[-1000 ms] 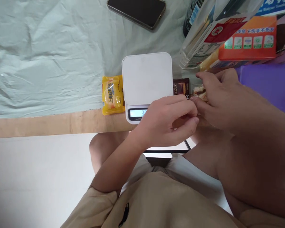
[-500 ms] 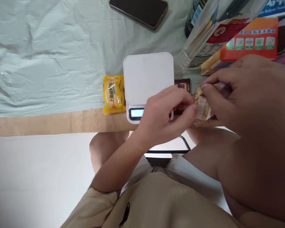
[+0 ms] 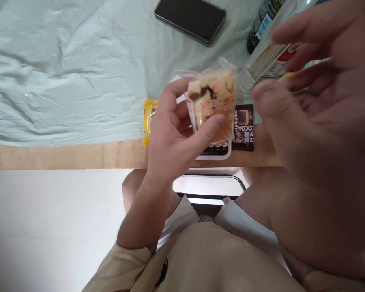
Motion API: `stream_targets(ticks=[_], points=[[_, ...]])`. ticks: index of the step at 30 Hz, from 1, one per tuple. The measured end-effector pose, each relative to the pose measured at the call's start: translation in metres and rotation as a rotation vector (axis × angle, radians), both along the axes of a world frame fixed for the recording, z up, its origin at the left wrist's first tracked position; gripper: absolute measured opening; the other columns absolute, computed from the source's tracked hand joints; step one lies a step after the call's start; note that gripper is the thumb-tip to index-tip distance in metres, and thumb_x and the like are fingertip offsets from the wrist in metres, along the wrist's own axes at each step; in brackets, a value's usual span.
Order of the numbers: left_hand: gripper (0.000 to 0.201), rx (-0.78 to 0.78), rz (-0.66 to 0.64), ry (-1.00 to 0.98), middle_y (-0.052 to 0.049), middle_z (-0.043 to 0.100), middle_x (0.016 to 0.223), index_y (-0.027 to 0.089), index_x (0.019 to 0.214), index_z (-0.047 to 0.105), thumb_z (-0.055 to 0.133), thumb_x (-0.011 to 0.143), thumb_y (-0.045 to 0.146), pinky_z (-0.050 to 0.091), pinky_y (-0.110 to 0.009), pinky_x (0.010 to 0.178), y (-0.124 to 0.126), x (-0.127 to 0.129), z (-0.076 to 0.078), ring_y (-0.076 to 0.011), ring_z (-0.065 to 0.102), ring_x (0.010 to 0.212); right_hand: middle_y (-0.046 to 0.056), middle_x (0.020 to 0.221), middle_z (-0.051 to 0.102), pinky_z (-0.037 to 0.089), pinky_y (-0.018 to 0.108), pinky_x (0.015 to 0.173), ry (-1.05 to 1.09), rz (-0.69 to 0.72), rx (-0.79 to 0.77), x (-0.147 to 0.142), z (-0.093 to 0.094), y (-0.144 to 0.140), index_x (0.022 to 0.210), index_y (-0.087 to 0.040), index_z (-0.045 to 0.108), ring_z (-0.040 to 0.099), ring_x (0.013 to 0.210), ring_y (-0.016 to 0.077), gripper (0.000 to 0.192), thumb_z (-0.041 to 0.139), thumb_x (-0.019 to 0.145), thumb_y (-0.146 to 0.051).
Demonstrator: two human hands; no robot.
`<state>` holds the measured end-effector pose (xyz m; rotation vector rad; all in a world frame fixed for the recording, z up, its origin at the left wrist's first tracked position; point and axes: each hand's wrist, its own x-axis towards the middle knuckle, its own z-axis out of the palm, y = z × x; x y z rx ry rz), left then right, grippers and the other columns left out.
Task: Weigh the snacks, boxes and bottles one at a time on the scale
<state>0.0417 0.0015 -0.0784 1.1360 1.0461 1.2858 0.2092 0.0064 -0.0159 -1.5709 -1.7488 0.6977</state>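
Your left hand point(image 3: 173, 134) pinches the cake packet point(image 3: 213, 104) label-up at frame center, above the scale point(image 3: 214, 154); your right hand point(image 3: 316, 105) hangs open, empty, at right.

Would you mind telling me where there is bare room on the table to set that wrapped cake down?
The pale green cloth lies bare left of the phone and yellow packet. It is crowded on the right: the scale, cocoa packet and bottles sit close. The left hand holds the wrapped cake.
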Motion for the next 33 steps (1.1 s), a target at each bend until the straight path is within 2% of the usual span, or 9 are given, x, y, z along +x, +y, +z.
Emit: stream_targets(ticks=[2,5,9,12,15,19,26,30,33], points=[[0.038,-0.048,0.005,-0.098,0.001,0.081,0.100,0.027,0.113,0.061,0.087,0.088,0.040,0.068,-0.030,0.076,0.003,-0.010,-0.001,-0.0189,0.080,0.090,0.002,0.141,0.063,0.063,0.033,0.083,0.058,0.048,-0.032,-0.003,-0.014,0.004,0.137,-0.031,0.058,0.065,0.131,0.0204,0.047,0.063,0.091,-0.035],[0.038,-0.065,0.004,-0.103,-0.001,0.080,0.105,0.025,0.109,0.068,0.089,0.086,0.045,0.068,-0.029,0.077,0.007,-0.020,-0.003,-0.0181,0.079,0.091,0.005,0.132,0.067,0.064,0.026,0.068,0.289,0.121,-0.134,-0.011,-0.036,0.009,0.142,-0.029,0.055,0.073,0.115,0.0179,0.060,0.070,0.084,-0.039],[0.043,-0.105,0.003,0.051,-0.004,0.074,0.107,0.022,0.106,0.071,0.088,0.084,0.055,0.064,-0.027,0.080,0.009,-0.024,-0.006,-0.0178,0.073,0.094,0.002,0.120,0.071,0.063,0.025,0.070,0.402,0.094,-0.202,-0.021,-0.052,0.011,0.140,-0.033,0.053,0.074,0.109,0.0164,0.063,0.075,0.081,-0.039],[0.036,-0.113,-0.023,0.087,-0.004,0.073,0.109,0.022,0.112,0.071,0.082,0.090,0.048,0.063,-0.029,0.084,0.009,-0.023,-0.006,-0.0185,0.072,0.098,0.000,0.113,0.074,0.063,0.027,0.070,0.452,0.121,-0.250,-0.022,-0.058,0.013,0.138,-0.035,0.051,0.075,0.101,0.0162,0.059,0.074,0.084,-0.037],[0.035,-0.076,0.091,0.162,-0.002,0.075,0.108,0.025,0.122,0.068,0.078,0.093,0.043,0.062,-0.031,0.086,0.008,-0.023,-0.005,-0.0181,0.074,0.098,-0.002,0.107,0.075,0.062,0.027,0.071,0.434,0.091,-0.203,-0.020,-0.068,0.016,0.136,-0.036,0.050,0.074,0.086,0.0130,0.052,0.071,0.089,-0.034],[0.035,0.035,0.130,0.384,0.000,0.079,0.098,0.026,0.106,0.072,0.069,0.097,0.060,0.058,-0.038,0.088,0.007,-0.027,-0.002,-0.0199,0.075,0.098,-0.001,0.107,0.076,0.063,0.029,0.077,0.331,0.007,-0.126,-0.020,-0.082,0.022,0.138,-0.033,0.054,0.075,0.090,0.0140,0.052,0.070,0.088,-0.031],[0.059,0.113,0.073,0.410,-0.002,0.069,0.073,0.026,0.085,0.074,0.051,0.099,0.079,0.052,-0.040,0.069,0.009,-0.030,-0.007,-0.0190,0.066,0.074,0.006,0.133,0.073,0.059,0.026,0.068,0.088,-0.069,-0.029,-0.028,-0.081,0.022,0.127,-0.027,0.070,0.072,0.078,0.0105,0.042,0.070,0.085,-0.029],[0.048,0.158,0.215,0.383,-0.002,0.067,0.077,0.025,0.087,0.074,0.057,0.103,0.066,0.052,-0.037,0.067,0.007,-0.030,-0.004,-0.0163,0.066,0.077,0.007,0.119,0.076,0.051,0.025,0.063,0.040,-0.127,0.092,-0.025,-0.073,0.022,0.115,-0.021,0.074,0.066,0.076,0.0097,0.030,0.066,0.088,-0.032],[0.035,0.269,0.376,0.270,0.003,0.063,0.067,0.025,0.087,0.072,0.060,0.108,0.050,0.051,-0.032,0.057,0.012,-0.036,-0.005,-0.0099,0.059,0.060,0.007,0.104,0.075,0.045,0.026,0.061,0.079,-0.196,0.217,-0.019,-0.069,0.023,0.108,-0.017,0.073,0.062,0.076,0.0103,0.028,0.058,0.089,-0.032]])
